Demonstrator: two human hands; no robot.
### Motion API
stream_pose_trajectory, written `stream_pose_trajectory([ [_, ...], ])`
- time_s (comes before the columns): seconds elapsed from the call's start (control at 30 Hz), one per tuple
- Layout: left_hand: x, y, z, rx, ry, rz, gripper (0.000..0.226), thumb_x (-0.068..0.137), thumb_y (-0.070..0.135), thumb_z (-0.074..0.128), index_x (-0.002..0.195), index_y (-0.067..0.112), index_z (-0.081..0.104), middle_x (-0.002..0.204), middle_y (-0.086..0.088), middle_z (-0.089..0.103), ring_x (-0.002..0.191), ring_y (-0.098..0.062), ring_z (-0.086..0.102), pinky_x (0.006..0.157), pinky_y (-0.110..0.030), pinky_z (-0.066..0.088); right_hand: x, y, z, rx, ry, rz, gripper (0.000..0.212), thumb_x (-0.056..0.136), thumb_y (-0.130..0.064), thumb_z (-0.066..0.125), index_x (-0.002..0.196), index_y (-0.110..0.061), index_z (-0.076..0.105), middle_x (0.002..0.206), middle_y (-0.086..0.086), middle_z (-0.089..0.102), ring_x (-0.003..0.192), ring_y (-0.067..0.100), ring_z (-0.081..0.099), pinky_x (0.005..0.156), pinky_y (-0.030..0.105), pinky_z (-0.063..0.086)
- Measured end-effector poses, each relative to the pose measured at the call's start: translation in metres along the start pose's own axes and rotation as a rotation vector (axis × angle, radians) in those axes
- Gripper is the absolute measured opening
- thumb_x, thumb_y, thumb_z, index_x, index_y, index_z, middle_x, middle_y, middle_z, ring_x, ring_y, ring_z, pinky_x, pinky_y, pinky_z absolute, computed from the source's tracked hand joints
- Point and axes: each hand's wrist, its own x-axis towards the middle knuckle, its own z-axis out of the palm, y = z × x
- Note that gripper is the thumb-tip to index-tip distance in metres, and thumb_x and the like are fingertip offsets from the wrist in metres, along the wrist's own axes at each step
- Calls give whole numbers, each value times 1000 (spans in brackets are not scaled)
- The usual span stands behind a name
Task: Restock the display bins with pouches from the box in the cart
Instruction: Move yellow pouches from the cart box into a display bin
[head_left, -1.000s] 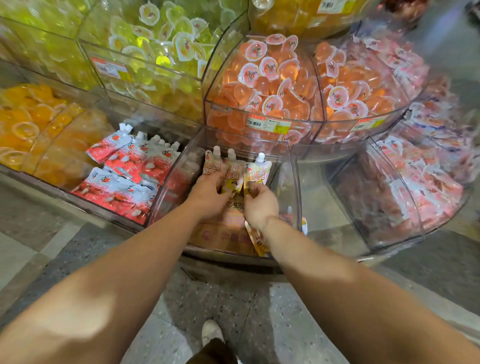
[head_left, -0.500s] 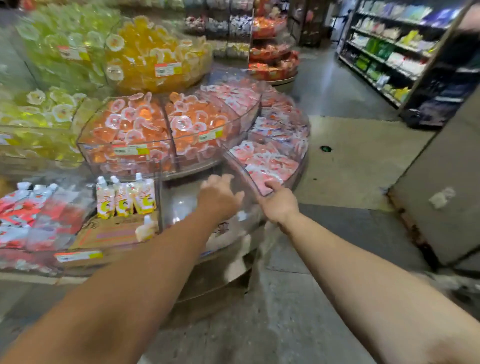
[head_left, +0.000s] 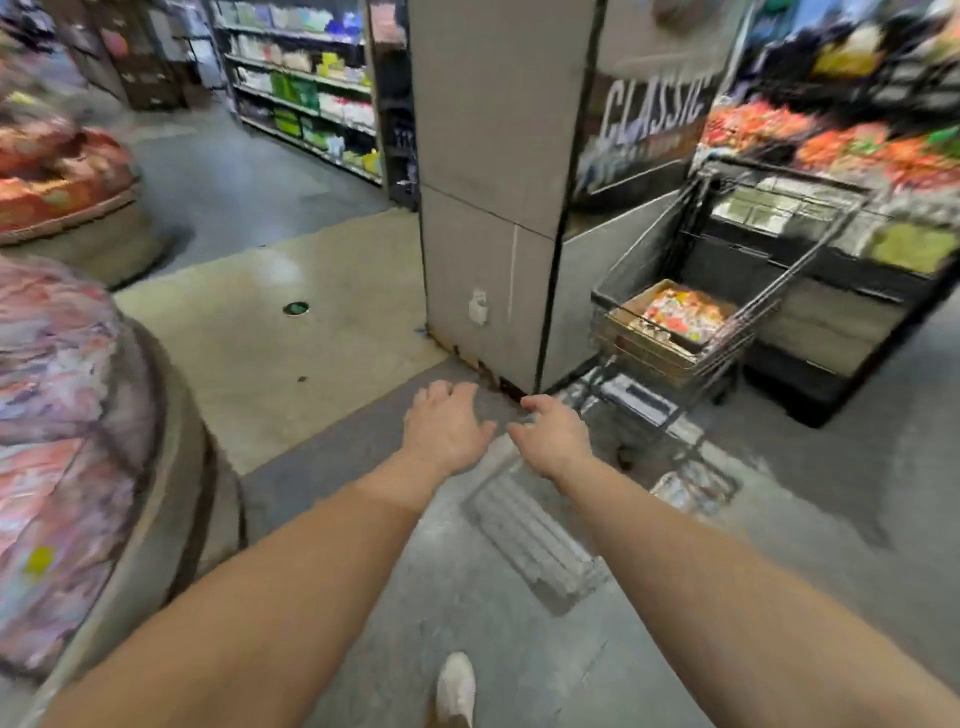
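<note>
A wire shopping cart (head_left: 748, 322) stands at the right, beside a grey pillar. Inside it lies an open cardboard box (head_left: 631, 304) filled with colourful pouches (head_left: 683, 312). Both arms reach forward over the floor. My left hand (head_left: 444, 426) is empty with its fingers loosely spread. Close beside it, my right hand (head_left: 553, 434) is also empty with its fingers apart. Both hands are well short of the cart, to its lower left. The round display bins (head_left: 67, 415) sit blurred at the left edge.
A grey pillar (head_left: 488, 208) rises straight ahead, left of the cart. A chest display (head_left: 831, 249) stands behind the cart. Stocked shelves (head_left: 306, 88) line the far aisle. A floor grate (head_left: 530, 535) lies under my arms. My shoe (head_left: 456, 686) shows at the bottom.
My view has swung right, away from the pouch bin and round display to the pillar and the cart. Both hands left the bin and now hang empty over the floor.
</note>
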Motion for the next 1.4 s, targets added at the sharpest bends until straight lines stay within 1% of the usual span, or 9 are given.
stream_pose_trajectory([
  [0.2, 129, 97, 40, -12, -127, 203, 61, 89, 54, 55, 139, 22, 43, 138, -11, 44, 130, -34, 38, 107, -42, 35, 112, 67, -67, 37, 126, 200, 51, 83, -40, 61, 132, -28, 53, 131, 8, 57, 115, 30, 57, 94, 40, 51],
  [0.37, 235, 167, 49, -5, -226, 330, 59, 89, 53, 54, 140, 25, 42, 139, -9, 43, 129, -33, 38, 105, -40, 36, 198, 90, -126, 43, 229, 329, 51, 85, -35, 63, 133, -24, 53, 127, 8, 59, 114, 30, 58, 96, 39, 50],
  [0.47, 288, 200, 58, 1, -276, 369, 61, 89, 54, 54, 141, 27, 40, 141, -8, 41, 131, -31, 37, 106, -43, 36, 240, 104, -149, 97, 257, 406, 50, 87, -33, 63, 135, -25, 51, 129, 5, 55, 106, 29, 62, 91, 42, 53],
  [0.7, 395, 266, 83, -1, -314, 428, 63, 89, 53, 54, 143, 25, 38, 140, -10, 42, 131, -32, 37, 108, -44, 35, 342, 149, -197, 101, 297, 456, 53, 86, -35, 62, 137, -24, 49, 134, 5, 53, 115, 29, 58, 96, 42, 50],
  [1.07, 592, 377, 169, -48, -445, 237, 59, 90, 51, 56, 141, 26, 40, 140, -10, 43, 130, -34, 36, 105, -46, 39, 557, 278, -299, 67, 168, 522, 52, 88, -30, 63, 137, -23, 47, 135, 6, 55, 106, 28, 62, 87, 40, 54],
  [1.2, 644, 391, 191, -57, -494, 183, 57, 89, 50, 57, 139, 26, 42, 138, -11, 45, 128, -34, 39, 104, -43, 38, 615, 302, -314, 41, 64, 532, 53, 90, -27, 62, 140, -21, 44, 131, 7, 57, 81, 20, 63, 66, 31, 50],
  [1.27, 672, 396, 205, -36, -529, 141, 60, 90, 51, 56, 141, 24, 40, 139, -12, 44, 129, -35, 38, 105, -42, 36, 641, 313, -314, 42, 11, 544, 53, 91, -27, 61, 140, -20, 43, 127, 8, 58, 74, 18, 60, 68, 32, 52],
  [1.33, 703, 403, 221, -37, -554, 112, 64, 89, 52, 57, 143, 22, 39, 140, -13, 43, 130, -36, 37, 105, -40, 35, 670, 325, -317, 56, -20, 555, 52, 92, -26, 61, 140, -18, 42, 126, 10, 57, 76, 19, 62, 75, 33, 53],
  [1.4, 734, 411, 239, -46, -568, 112, 65, 87, 52, 59, 142, 21, 41, 140, -14, 45, 130, -35, 39, 105, -38, 35, 698, 338, -320, 61, -32, 572, 52, 93, -25, 60, 141, -17, 42, 130, 10, 57, 94, 25, 64, 79, 30, 48],
])
